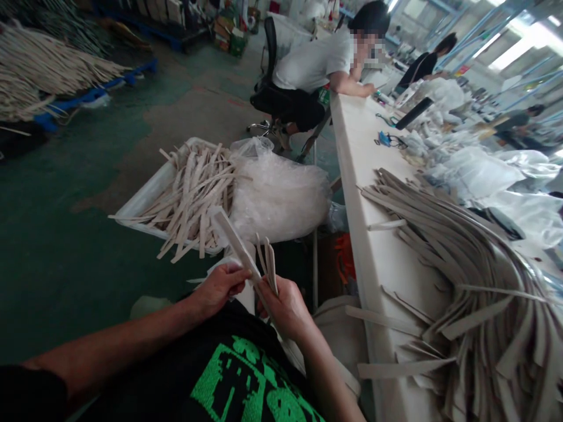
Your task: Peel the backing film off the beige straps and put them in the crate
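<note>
Between my two hands runs a flat beige strip [234,239], its far end pointing up and away from me. My left hand [225,283] pinches this strip at its edge between thumb and fingers. Closed around the strip's lower part is my right hand [284,302], which also grips a small bunch of similar strips [267,264] standing up from the fist. The lower ends of the strips are hidden behind my right hand and forearm. Both hands are above my lap, left of the white table [358,234].
A white bin [136,202] heaped with beige strips [193,187] stands ahead, beside a filled clear plastic bag [281,193]. On the table lies a large pile of strips [475,269]. A seated person [312,64] leans on its far end. More strips [57,64] rest on a blue pallet.
</note>
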`<state>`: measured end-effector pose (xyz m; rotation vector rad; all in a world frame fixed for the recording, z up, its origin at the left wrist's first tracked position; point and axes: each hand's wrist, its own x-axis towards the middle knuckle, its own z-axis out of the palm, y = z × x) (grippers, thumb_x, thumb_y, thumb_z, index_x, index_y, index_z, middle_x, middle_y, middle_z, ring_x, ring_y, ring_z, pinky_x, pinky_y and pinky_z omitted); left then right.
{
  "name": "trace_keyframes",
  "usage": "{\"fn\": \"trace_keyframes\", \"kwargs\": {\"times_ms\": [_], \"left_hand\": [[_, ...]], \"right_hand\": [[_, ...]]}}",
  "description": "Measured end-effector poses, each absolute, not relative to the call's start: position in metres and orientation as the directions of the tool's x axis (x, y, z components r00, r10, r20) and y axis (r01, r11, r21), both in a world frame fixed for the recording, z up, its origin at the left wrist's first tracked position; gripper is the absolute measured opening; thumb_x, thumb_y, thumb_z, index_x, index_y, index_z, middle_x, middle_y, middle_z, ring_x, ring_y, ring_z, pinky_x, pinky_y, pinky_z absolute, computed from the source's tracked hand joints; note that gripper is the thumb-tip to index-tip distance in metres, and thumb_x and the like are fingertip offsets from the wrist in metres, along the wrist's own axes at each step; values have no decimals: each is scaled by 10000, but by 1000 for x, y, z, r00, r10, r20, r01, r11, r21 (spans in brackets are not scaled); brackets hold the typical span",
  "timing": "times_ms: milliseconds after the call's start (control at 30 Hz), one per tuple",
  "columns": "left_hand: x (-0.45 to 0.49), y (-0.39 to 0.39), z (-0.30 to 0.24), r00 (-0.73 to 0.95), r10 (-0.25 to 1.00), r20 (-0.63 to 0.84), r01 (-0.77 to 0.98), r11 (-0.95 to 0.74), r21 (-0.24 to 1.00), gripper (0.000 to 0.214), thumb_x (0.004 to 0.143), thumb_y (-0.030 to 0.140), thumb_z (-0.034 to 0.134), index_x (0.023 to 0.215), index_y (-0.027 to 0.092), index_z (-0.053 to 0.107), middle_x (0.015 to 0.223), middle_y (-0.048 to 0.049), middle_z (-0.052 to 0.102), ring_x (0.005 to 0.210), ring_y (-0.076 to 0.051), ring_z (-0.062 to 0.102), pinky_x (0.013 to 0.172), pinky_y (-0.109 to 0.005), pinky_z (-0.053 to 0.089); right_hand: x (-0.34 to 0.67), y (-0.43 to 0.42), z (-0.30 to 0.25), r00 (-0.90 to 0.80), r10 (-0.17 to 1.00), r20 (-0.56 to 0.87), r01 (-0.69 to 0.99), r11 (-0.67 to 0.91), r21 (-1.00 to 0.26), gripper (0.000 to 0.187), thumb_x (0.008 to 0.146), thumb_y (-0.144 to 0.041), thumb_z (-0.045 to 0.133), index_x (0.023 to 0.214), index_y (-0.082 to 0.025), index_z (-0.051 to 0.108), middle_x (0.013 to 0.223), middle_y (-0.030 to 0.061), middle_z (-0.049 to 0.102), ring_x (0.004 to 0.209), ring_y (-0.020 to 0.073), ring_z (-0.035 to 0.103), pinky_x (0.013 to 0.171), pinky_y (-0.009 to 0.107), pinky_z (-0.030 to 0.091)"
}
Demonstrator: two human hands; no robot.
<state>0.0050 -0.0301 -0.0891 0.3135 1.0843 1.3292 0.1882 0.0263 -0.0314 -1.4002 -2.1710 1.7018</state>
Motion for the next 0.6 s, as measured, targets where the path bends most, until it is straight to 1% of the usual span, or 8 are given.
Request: {"fn": "trace_keyframes", "kwargs": {"times_ms": [67,133,233,300,367,467,533,600], "left_hand": [[-5,-30,-89,-218,874,-433,-608,225,761,458,583,449,950,599,144,609,482,48,462,435,-46,335,407,-187,189],[-12,-31,-89,-237,873,-427,-597,216,773,454,586,440,951,595,146,605,477,53,448,432,-44,317,402,-189,173],[-8,-36,-91,-120,883,-455,-598,302,743,470,599,481,940,611,143,614,471,59,426,424,-44,295,402,-200,154],[-1,-37,-93,-46,886,-462,-599,345,722,507,601,528,928,597,141,602,458,59,409,418,-44,285,403,-207,144],[3,-35,-94,-50,892,-449,-613,328,719,531,599,543,927,583,142,579,454,61,400,420,-38,274,406,-205,137],[-1,-33,-91,-103,893,-438,-651,272,709,533,571,500,957,608,151,555,475,74,400,427,-27,250,404,-184,125],[-2,-33,-86,-74,892,-446,-670,287,685,540,555,481,971,626,159,544,480,83,392,427,-25,239,401,-174,134],[3,-34,-82,-12,888,-459,-674,332,660,550,561,491,967,617,165,527,469,86,378,424,-29,241,399,-176,147]], "right_hand": [[189,26,-28,-604,642,-472,614,-3,-789,388,1018,-507,488,802,-203,593,636,4,680,536,135,629,531,215,425],[191,25,-25,-611,644,-461,620,27,-784,393,1020,-501,484,777,-205,572,616,0,662,523,134,615,520,218,414],[185,28,-24,-606,681,-411,631,97,-770,405,1019,-500,477,750,-207,556,590,-5,633,500,127,584,515,222,391],[179,30,-26,-596,695,-402,642,113,-758,408,1018,-510,469,763,-207,568,597,-3,634,505,126,579,515,223,380],[178,30,-26,-597,684,-420,647,100,-756,405,1014,-515,471,771,-208,575,616,1,646,527,131,591,519,224,374],[185,25,-24,-628,640,-443,640,101,-762,404,1011,-491,484,736,-206,563,623,6,647,565,139,600,538,229,369],[187,23,-23,-627,651,-428,648,130,-751,396,1008,-478,487,723,-208,545,612,4,629,556,138,577,540,234,362],[184,24,-24,-602,689,-404,665,153,-731,392,1003,-484,488,726,-211,536,610,4,620,540,136,557,533,236,357]]}}
